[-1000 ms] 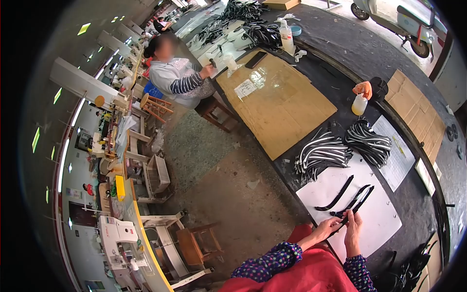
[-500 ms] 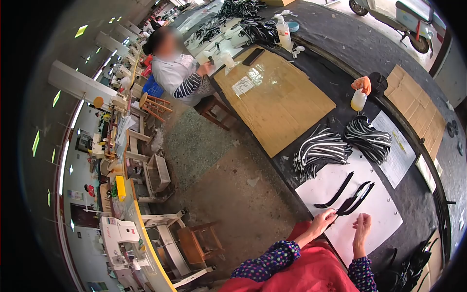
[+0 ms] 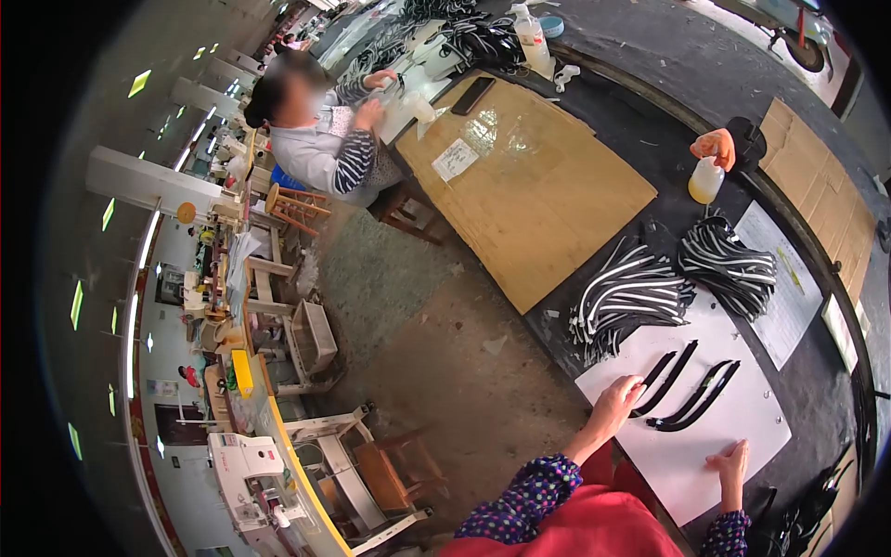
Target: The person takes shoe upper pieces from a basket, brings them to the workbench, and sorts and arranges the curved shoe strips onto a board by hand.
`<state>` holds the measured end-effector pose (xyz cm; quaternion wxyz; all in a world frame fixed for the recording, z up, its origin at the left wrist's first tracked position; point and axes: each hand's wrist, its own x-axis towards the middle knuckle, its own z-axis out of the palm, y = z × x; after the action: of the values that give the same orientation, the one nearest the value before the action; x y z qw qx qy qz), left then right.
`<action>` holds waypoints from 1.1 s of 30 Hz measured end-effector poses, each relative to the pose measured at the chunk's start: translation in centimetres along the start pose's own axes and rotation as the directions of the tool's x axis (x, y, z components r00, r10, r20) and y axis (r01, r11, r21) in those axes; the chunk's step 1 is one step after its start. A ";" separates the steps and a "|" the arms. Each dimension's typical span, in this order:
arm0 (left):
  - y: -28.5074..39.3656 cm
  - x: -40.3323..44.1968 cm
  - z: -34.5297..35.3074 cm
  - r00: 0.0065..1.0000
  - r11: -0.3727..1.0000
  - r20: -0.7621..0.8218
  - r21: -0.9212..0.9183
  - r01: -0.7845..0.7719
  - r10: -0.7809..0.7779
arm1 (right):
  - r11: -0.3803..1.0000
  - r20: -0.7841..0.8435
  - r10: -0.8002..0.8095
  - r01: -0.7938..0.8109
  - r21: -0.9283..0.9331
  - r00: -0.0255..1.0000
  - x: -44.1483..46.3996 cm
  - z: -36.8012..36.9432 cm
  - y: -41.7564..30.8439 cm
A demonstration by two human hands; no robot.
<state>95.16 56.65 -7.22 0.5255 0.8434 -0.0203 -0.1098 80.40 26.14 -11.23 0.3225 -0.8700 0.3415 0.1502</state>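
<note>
My left hand (image 3: 614,408) is at the left side of the white board (image 3: 682,473), its fingertips closed on the lower end of a black strip (image 3: 655,373). More black strips (image 3: 694,401) lie side by side just to the right of it. My right hand (image 3: 731,464) rests on the lower right part of the board, holding nothing, thumb apart from the fingers. Beyond the strips lie two bundles of black and white strips, one on the left (image 3: 624,299) and one on the right (image 3: 729,267).
A cardboard sheet (image 3: 538,204) with a phone (image 3: 473,96) covers the table's middle. A bottle of yellowish liquid (image 3: 705,181) stands near an orange glove (image 3: 715,147). A printed sheet (image 3: 780,288) lies right of the bundles. A co-worker (image 3: 320,139) sits at the far left edge.
My left hand has moved from the middle strips to the left one. My right hand has moved down and right, away from the strips. The view has shifted, and the co-worker's hands have moved.
</note>
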 end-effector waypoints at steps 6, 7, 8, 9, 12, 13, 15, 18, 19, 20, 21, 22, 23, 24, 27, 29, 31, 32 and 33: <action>-0.6 2.4 0.9 0.998 0.989 0.026 0.137 -0.053 0.050 | 0.996 -0.044 -0.045 0.048 0.073 0.998 -0.4 -0.3 -0.5; -0.6 2.6 0.9 0.999 0.987 0.023 0.158 -0.034 0.031 | 0.997 -0.041 -0.037 0.040 0.069 0.998 -0.5 -0.5 -1.1; -0.6 2.8 0.7 0.999 0.987 0.030 0.155 -0.029 0.024 | 0.998 -0.019 0.008 -0.007 0.067 1.000 -0.6 -0.7 -1.8; -0.5 2.8 0.4 0.999 0.991 0.046 0.131 -0.005 -0.001 | 0.997 0.003 0.054 -0.054 0.063 0.999 -0.8 -0.9 -2.1; -0.6 2.9 0.2 0.997 0.994 0.057 0.104 0.040 -0.046 | 0.999 -0.049 -0.015 0.017 0.041 0.999 -0.8 -0.7 -2.0; -0.5 3.0 0.1 0.996 0.994 0.072 0.096 0.053 -0.060 | 0.999 -0.046 -0.011 0.013 0.039 0.999 -0.8 -0.6 -1.8; -0.5 3.1 0.0 0.994 0.994 0.086 0.087 0.067 -0.074 | 0.997 -0.010 0.036 -0.035 0.073 0.999 -0.6 -0.6 -1.4; -0.5 3.3 0.0 0.990 0.992 0.098 0.091 0.090 -0.099 | 0.999 -0.030 0.021 -0.020 0.030 0.999 -0.7 -0.8 -2.1; -0.4 3.4 -0.1 0.988 0.991 0.107 0.081 0.103 -0.111 | 0.999 -0.030 0.021 -0.020 0.030 0.999 -0.8 -1.0 -2.5; -0.4 3.5 -0.1 0.985 0.991 0.117 0.071 0.116 -0.123 | 0.999 -0.016 0.034 -0.033 0.026 0.999 -0.8 -1.1 -2.9; -0.5 3.6 -0.1 0.985 0.991 0.118 0.071 0.116 -0.123 | 0.999 -0.002 0.047 -0.047 0.023 0.999 -0.9 -1.2 -3.2; -0.6 3.6 0.0 0.984 0.990 0.115 0.047 0.134 -0.139 | 0.999 -0.002 0.048 -0.048 0.023 0.999 -1.0 -1.2 -3.4; -0.7 3.8 0.0 0.982 0.988 0.112 0.023 0.152 -0.154 | 0.998 -0.019 0.053 -0.053 0.015 0.998 -1.1 -1.2 -3.6; -0.8 4.0 -0.1 0.982 0.988 0.113 0.024 0.152 -0.154 | 0.998 -0.036 0.059 -0.058 0.007 0.998 -1.1 -1.2 -3.7; -1.2 4.6 -0.4 0.971 0.984 0.161 0.030 0.173 -0.176 | 0.998 0.008 0.068 -0.068 -0.016 0.998 -1.0 -1.4 -3.6; -1.3 4.8 -0.5 0.968 0.975 0.148 -0.055 0.213 -0.203 | 0.997 0.003 0.072 -0.072 -0.022 0.997 -1.1 -1.6 -4.1; -1.2 5.0 -0.6 0.963 0.972 0.159 -0.057 0.230 -0.219 | 0.997 0.001 0.073 -0.073 -0.025 0.997 -1.0 -1.5 -4.1; -1.2 5.0 -0.7 0.957 0.967 0.171 -0.059 0.247 -0.233 | 0.996 0.006 0.079 -0.078 -0.038 0.997 -0.9 -1.5 -3.9; -1.2 4.9 -0.7 0.957 0.968 0.170 -0.056 0.246 -0.234 | 0.995 0.011 0.084 -0.084 -0.050 0.996 -0.9 -1.5 -3.8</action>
<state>100.03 57.09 -8.84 0.5369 0.8071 0.0438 -0.2418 82.47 27.75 -7.96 0.2965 -0.8615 0.3718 0.1779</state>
